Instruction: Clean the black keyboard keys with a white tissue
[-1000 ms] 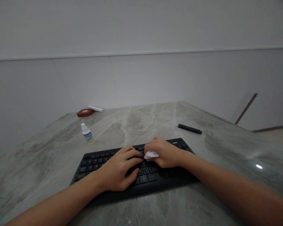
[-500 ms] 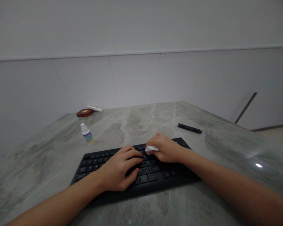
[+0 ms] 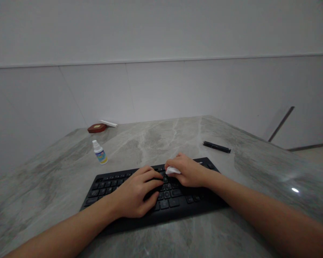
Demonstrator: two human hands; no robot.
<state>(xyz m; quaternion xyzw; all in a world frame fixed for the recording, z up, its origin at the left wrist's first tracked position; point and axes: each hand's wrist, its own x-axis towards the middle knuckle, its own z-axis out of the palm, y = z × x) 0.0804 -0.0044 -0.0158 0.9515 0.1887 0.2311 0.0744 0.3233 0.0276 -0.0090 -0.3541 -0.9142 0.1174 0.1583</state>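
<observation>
A black keyboard [image 3: 174, 211] lies at a slight slant on the grey marbled table, its near left part hidden under my forearm. My left hand [image 3: 138, 193] rests palm down on its middle keys, fingers apart and stretched to the right, holding nothing. Just right of those fingertips, my right hand [image 3: 187, 171] is closed on a crumpled white tissue [image 3: 173, 170]. The tissue is low over the upper keys, against or very close to them. Much of it is covered by the fingers.
Beyond the keyboard's left end stands a small white spray bottle [image 3: 100, 153] with a coloured label. A black pen [image 3: 216, 147] lies at the right. At the back left are a reddish-brown case [image 3: 97, 128] and a white flat object [image 3: 108, 123]. A wall [image 3: 161, 89] rises behind the table [image 3: 161, 138].
My right hand has shifted very slightly left with the tissue still in it. My left hand stays in place on the keyboard.
</observation>
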